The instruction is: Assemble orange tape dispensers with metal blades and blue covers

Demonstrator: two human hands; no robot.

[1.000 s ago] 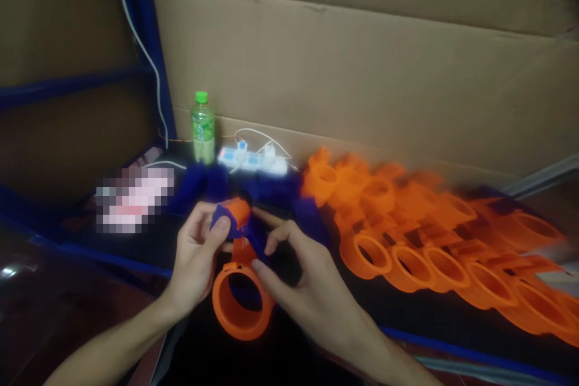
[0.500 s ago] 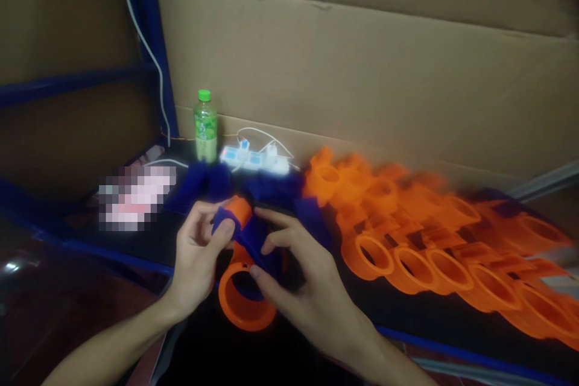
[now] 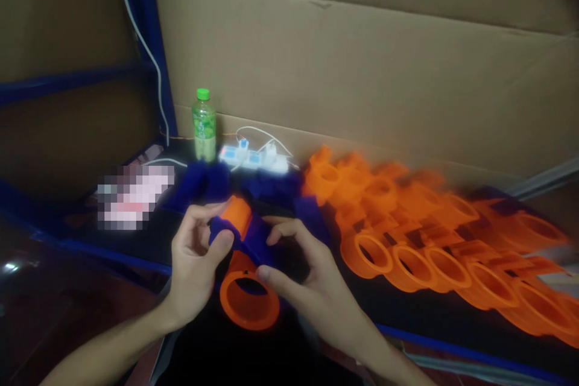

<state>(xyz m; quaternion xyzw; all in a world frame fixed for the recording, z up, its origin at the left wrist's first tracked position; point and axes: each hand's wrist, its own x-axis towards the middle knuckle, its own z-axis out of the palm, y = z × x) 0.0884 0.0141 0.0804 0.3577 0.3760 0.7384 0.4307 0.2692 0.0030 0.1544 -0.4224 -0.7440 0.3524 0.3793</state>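
Note:
An orange part with a wide ring (image 3: 249, 307) at its lower end hangs between my hands, with a blue piece (image 3: 257, 240) around its upper section. My left hand (image 3: 199, 253) grips the upper left end of the blue piece, thumb in front. On the other side, my right hand (image 3: 312, 277) rests its curled fingers and thumb along the blue piece's right edge. The hidden far side of the part cannot be seen.
Rows of orange ringed parts (image 3: 373, 255) cover the right of the black table. Blue pieces (image 3: 271, 187) lie behind my hands. A green-capped bottle (image 3: 204, 126), a white power strip (image 3: 253, 158) and a blurred-out pink item (image 3: 136, 199) stand farther back and left.
The held part has turned slightly, showing more of the orange top and the ring's opening. My right fingers have shifted a little to the right.

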